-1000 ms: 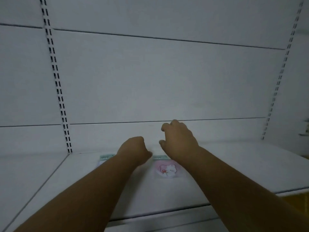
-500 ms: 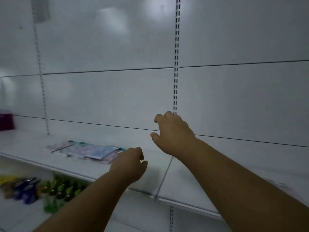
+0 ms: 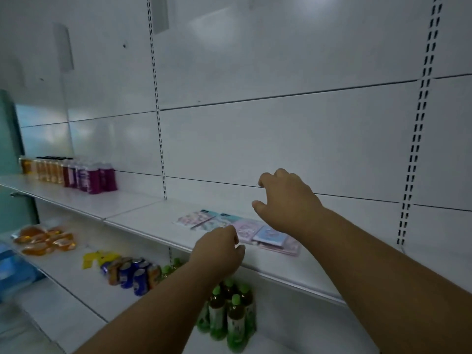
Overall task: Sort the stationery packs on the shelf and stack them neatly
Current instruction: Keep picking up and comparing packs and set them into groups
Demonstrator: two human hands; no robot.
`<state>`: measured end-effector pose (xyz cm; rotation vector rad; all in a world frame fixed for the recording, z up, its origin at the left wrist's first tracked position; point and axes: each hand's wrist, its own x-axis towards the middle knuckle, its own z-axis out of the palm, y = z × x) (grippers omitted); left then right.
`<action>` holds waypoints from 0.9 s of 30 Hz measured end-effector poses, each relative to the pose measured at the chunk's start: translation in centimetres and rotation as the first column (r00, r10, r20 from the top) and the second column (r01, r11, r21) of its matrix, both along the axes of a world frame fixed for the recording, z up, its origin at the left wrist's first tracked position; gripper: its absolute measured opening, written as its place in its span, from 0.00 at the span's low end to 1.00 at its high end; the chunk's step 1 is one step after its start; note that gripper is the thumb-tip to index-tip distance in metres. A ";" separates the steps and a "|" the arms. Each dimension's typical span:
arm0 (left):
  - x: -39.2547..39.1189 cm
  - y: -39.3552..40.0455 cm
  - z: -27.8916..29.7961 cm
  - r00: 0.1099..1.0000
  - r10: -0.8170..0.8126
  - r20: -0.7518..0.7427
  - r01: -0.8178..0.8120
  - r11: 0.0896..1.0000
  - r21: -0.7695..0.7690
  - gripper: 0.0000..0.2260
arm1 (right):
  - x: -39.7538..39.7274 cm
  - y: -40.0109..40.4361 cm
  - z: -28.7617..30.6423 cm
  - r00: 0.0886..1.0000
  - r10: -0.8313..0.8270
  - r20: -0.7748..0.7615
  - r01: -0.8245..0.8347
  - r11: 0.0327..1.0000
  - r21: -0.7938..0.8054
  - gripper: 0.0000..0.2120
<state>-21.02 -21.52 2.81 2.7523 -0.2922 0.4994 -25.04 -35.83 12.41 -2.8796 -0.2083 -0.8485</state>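
Several flat stationery packs (image 3: 229, 227) with pastel pink, blue and white covers lie in a loose, overlapping spread on the white shelf (image 3: 143, 213). My left hand (image 3: 219, 247) hovers at the near edge of the spread, fingers curled, holding nothing that I can see. My right hand (image 3: 286, 200) is raised above the right end of the packs, fingers bent and slightly apart, empty. My right forearm hides part of the rightmost packs.
Bottles of orange and purple drink (image 3: 74, 175) stand at the far left of the same shelf. On the lower shelf lie orange packets (image 3: 43, 241), drink cans (image 3: 130, 273) and green-capped bottles (image 3: 229, 315). A slotted upright (image 3: 416, 139) runs down the back wall.
The view has swung to the left, bringing the spread of packs under my hands. Both hands now sit over the packs; the pink pack seen a second ago is out of view.
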 end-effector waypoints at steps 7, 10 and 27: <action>9.2 -0.5 -0.4 0.994 0.112 0.006 -0.112 0.992 0.056 0.24 | 7.8 0.2 -0.2 0.999 -0.051 -0.014 0.051 0.997 -0.054 0.22; 12.4 -0.9 -0.6 0.983 0.147 -0.112 -0.129 0.979 0.157 0.33 | 10.6 0.3 0.0 0.997 -0.076 -0.027 0.075 0.997 -0.032 0.22; 20.1 1.9 1.5 0.941 -0.191 -0.278 0.149 0.975 -0.167 0.11 | 14.4 2.5 -4.4 0.904 -0.380 -0.196 0.397 0.916 0.053 0.21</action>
